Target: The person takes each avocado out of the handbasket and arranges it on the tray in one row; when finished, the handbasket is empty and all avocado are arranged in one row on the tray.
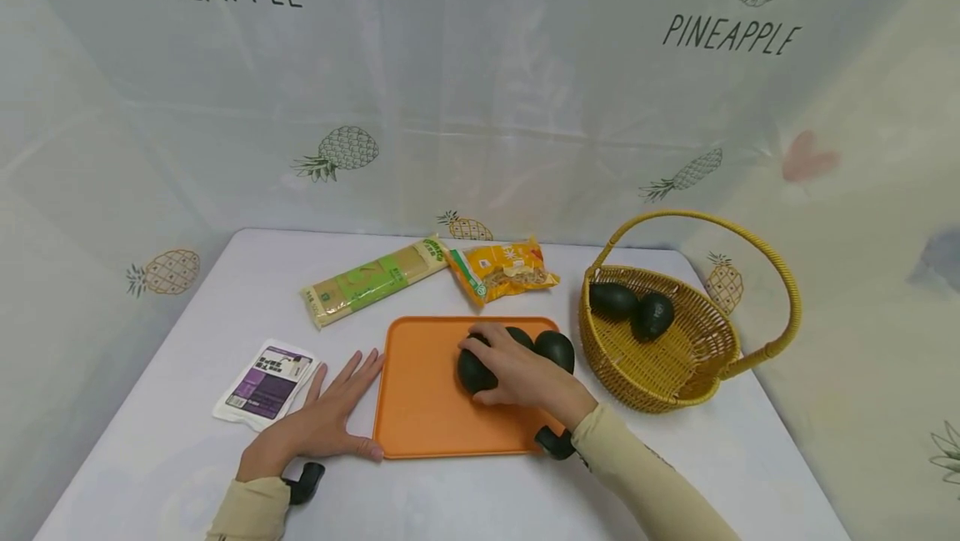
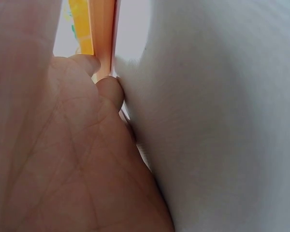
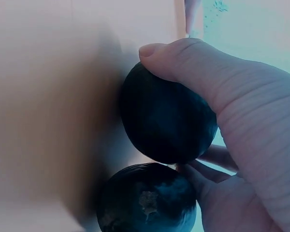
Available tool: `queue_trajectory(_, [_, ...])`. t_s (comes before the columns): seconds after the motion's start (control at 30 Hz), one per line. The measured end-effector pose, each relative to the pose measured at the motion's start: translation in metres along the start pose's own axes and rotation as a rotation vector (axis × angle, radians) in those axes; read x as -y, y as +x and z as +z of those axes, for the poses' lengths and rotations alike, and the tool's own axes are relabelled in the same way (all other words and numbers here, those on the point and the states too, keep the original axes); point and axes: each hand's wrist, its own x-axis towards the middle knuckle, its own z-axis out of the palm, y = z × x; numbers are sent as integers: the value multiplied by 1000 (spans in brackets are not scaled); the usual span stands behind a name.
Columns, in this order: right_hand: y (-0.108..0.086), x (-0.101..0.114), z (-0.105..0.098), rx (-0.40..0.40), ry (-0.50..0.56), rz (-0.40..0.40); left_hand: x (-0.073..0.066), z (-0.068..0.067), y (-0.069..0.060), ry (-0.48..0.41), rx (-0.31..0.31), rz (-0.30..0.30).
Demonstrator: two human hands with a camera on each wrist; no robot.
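Note:
My right hand (image 1: 517, 370) grips a dark avocado (image 1: 476, 369) over the orange tray (image 1: 423, 387), fingers curled over its top and thumb on the near side. Two more avocados (image 1: 555, 349) sit at the tray's right, partly behind that hand. In the right wrist view the held avocado (image 3: 166, 116) is close beside another avocado (image 3: 147, 200). My left hand (image 1: 322, 420) lies on the table with fingers spread, its fingertips and thumb at the tray's left edge. The left wrist view shows its palm (image 2: 72, 159) near the tray's side (image 2: 102, 34).
At the right stands a yellow wicker basket (image 1: 637, 395) with a tall handle and two avocados (image 1: 652, 316) inside. Behind the tray lie a long noodle pack (image 1: 375, 283) and an orange snack bag (image 1: 504, 268). A white and purple packet (image 1: 266, 383) lies left of my left hand.

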Motion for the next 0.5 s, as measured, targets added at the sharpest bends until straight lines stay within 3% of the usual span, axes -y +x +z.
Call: queue_trajectory(0.5, [-1, 8, -4, -15, -41, -28, -1, -1, -1, -15, 5, 12])
